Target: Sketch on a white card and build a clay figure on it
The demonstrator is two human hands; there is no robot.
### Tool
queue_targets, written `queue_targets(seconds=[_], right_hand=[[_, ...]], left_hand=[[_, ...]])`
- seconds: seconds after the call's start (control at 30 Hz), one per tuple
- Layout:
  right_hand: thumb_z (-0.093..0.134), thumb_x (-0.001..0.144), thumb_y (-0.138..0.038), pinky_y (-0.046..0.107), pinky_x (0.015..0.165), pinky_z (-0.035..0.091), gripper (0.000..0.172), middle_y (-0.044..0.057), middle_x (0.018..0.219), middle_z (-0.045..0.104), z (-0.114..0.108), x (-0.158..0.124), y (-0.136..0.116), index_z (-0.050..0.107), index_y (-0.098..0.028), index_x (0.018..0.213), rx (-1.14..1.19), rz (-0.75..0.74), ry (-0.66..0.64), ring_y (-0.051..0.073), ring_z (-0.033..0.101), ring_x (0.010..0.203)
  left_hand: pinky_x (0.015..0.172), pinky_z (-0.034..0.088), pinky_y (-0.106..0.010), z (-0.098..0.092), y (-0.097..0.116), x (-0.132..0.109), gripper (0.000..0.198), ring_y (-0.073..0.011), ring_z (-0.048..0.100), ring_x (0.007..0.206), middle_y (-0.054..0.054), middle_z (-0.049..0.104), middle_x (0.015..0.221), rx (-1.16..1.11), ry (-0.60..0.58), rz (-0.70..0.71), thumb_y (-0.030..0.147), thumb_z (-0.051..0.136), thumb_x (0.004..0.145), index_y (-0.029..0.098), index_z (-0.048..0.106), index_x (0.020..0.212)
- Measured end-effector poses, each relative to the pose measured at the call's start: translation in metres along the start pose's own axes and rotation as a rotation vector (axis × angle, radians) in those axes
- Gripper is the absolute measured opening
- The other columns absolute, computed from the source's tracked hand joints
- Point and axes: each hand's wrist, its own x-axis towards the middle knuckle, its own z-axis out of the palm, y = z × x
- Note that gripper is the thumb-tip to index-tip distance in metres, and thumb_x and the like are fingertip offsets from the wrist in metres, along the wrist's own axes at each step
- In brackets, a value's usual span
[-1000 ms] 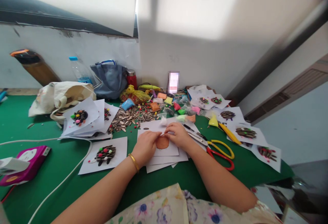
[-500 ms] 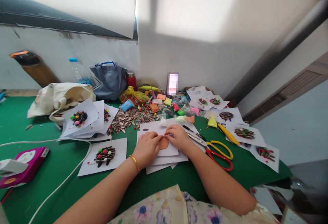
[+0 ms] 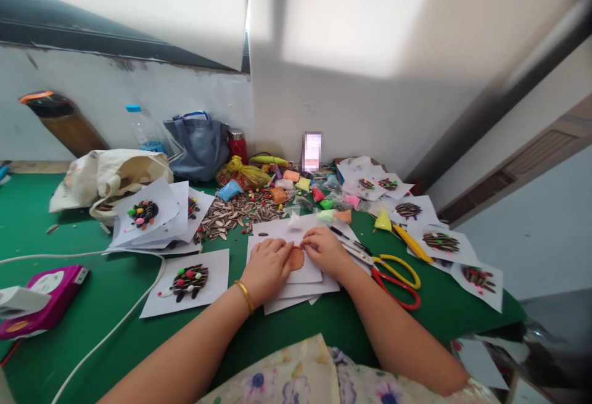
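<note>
A flat, round piece of orange modelling clay [image 3: 296,259] lies on a stack of white paper sheets [image 3: 305,276] in front of me. My left hand [image 3: 268,268] rests on the paper, its fingers stretched out and its fingertips against the clay's left and upper edge. From the other side, my right hand [image 3: 326,250] has its bent fingers near the clay's upper right edge, with no object seen in its grasp. A single sunflower seed [image 3: 263,234] sits on the sheet above my left hand.
Scissors [image 3: 370,259] with yellow and red handles and a black pen [image 3: 340,232] lie on the right. Behind are a seed pile [image 3: 231,216] and several clay packets [image 3: 279,194]. Seed-covered hedgehog pictures [image 3: 210,296] flank both sides. A white cable [image 3: 115,321] crosses the left.
My right fingertips have drawn slightly right, away from my left fingers, and more of the clay's upper edge shows. My left hand has stayed almost in place.
</note>
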Motion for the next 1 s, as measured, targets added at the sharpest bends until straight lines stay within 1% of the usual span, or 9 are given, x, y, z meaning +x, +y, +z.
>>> queue_targets(seconds=[0.1, 0.2, 0.27, 0.5, 0.6, 0.7, 0.83, 0.9, 1.0], right_hand=[[0.058, 0.082, -0.011, 0.037, 0.091, 0.045, 0.025, 0.005, 0.099, 0.068, 0.000, -0.001, -0.003, 0.075, -0.023, 0.095, 0.006, -0.002, -0.007, 0.020, 0.057, 0.098], [0.058, 0.079, -0.008, 0.037, 0.093, 0.044, 0.033, 0.005, 0.104, 0.068, 0.001, -0.002, -0.003, 0.074, -0.025, 0.103, -0.003, -0.012, -0.036, 0.021, 0.056, 0.102], [0.057, 0.079, -0.007, 0.038, 0.094, 0.044, 0.034, 0.005, 0.104, 0.067, 0.003, -0.002, -0.002, 0.075, -0.025, 0.101, -0.014, -0.018, -0.050, 0.021, 0.056, 0.103], [0.056, 0.077, -0.006, 0.038, 0.095, 0.045, 0.032, 0.004, 0.103, 0.068, 0.005, -0.004, 0.005, 0.077, -0.025, 0.092, -0.006, -0.030, -0.024, 0.021, 0.057, 0.102], [0.054, 0.077, -0.005, 0.038, 0.095, 0.045, 0.034, 0.004, 0.104, 0.068, 0.003, -0.006, 0.004, 0.076, -0.025, 0.094, 0.007, -0.022, -0.024, 0.021, 0.057, 0.102], [0.053, 0.075, -0.003, 0.038, 0.094, 0.045, 0.039, 0.004, 0.106, 0.067, 0.000, -0.009, 0.003, 0.075, -0.025, 0.100, 0.017, -0.009, -0.027, 0.021, 0.057, 0.102], [0.053, 0.074, -0.004, 0.039, 0.096, 0.044, 0.047, 0.005, 0.110, 0.066, -0.001, -0.010, -0.001, 0.072, -0.026, 0.110, -0.027, -0.015, -0.057, 0.022, 0.055, 0.105], [0.053, 0.075, -0.005, 0.039, 0.096, 0.043, 0.047, 0.005, 0.111, 0.065, -0.001, -0.011, -0.001, 0.072, -0.028, 0.111, -0.055, -0.018, -0.077, 0.022, 0.054, 0.106], [0.054, 0.076, -0.005, 0.040, 0.096, 0.043, 0.044, 0.005, 0.112, 0.065, 0.001, -0.011, 0.000, 0.073, -0.028, 0.108, -0.075, -0.012, -0.083, 0.022, 0.054, 0.107]], left_hand=[[0.096, 0.036, -0.042, 0.000, 0.001, 0.000, 0.035, -0.0254, 0.049, 0.108, -0.006, 0.060, 0.117, 0.016, 0.002, 0.007, 0.029, 0.045, 0.093, 0.028, 0.057, 0.126], [0.095, 0.037, -0.042, 0.000, 0.001, 0.001, 0.036, -0.0256, 0.049, 0.108, -0.006, 0.060, 0.116, 0.031, -0.002, 0.009, 0.030, 0.045, 0.093, 0.028, 0.056, 0.127], [0.094, 0.037, -0.042, -0.001, 0.001, 0.001, 0.037, -0.0255, 0.049, 0.108, -0.006, 0.060, 0.116, 0.034, -0.008, 0.007, 0.030, 0.045, 0.093, 0.029, 0.055, 0.129], [0.096, 0.035, -0.042, 0.000, 0.002, 0.001, 0.035, -0.0260, 0.049, 0.109, -0.006, 0.060, 0.118, 0.046, -0.016, 0.003, 0.032, 0.045, 0.093, 0.029, 0.057, 0.126], [0.097, 0.034, -0.044, 0.001, 0.002, 0.001, 0.036, -0.0266, 0.048, 0.110, -0.006, 0.060, 0.119, 0.040, -0.007, 0.005, 0.032, 0.046, 0.093, 0.028, 0.056, 0.127], [0.098, 0.034, -0.045, 0.003, 0.001, 0.002, 0.042, -0.0277, 0.047, 0.113, -0.007, 0.059, 0.121, 0.038, -0.004, -0.005, 0.030, 0.048, 0.091, 0.027, 0.052, 0.132], [0.097, 0.034, -0.045, 0.002, 0.003, 0.002, 0.038, -0.0277, 0.047, 0.112, -0.008, 0.059, 0.119, 0.041, -0.014, -0.015, 0.031, 0.049, 0.090, 0.027, 0.055, 0.128], [0.096, 0.034, -0.044, 0.001, 0.004, 0.002, 0.037, -0.0274, 0.048, 0.111, -0.007, 0.059, 0.118, 0.045, -0.012, -0.020, 0.031, 0.050, 0.090, 0.027, 0.056, 0.126], [0.095, 0.034, -0.045, 0.000, 0.005, 0.002, 0.035, -0.0273, 0.048, 0.110, -0.007, 0.059, 0.117, 0.053, -0.003, -0.014, 0.031, 0.049, 0.090, 0.028, 0.057, 0.124]])
